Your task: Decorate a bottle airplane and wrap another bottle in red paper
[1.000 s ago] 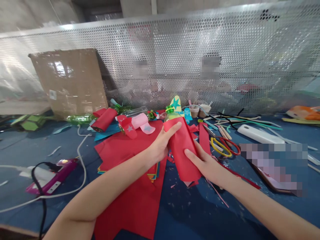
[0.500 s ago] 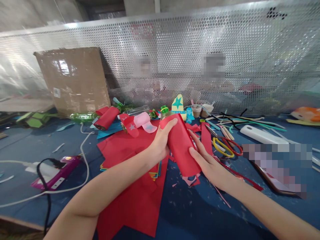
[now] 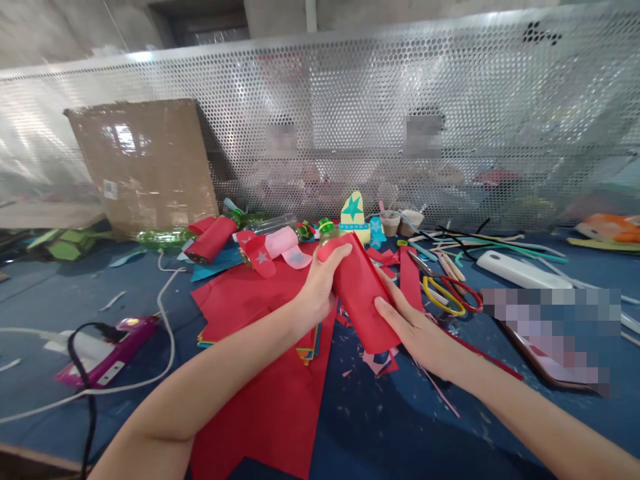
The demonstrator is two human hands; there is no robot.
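I count one red-wrapped bottle, green cap pointing away, lying slantwise in the grasp just left of my landmark, the scissors. Two hands on it: left hand clamped round the capped end, thumb on the red paper; right hand clamped on the lower side. Relative to the scissors: two cups beyond, one phone nearer and right, one magenta power strip far left.

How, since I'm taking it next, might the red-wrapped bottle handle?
The bottle is probably light, looking like clear plastic. Laid sideways, it may roll: it looks rounded. Its red paper could crease; the edge looks thin.
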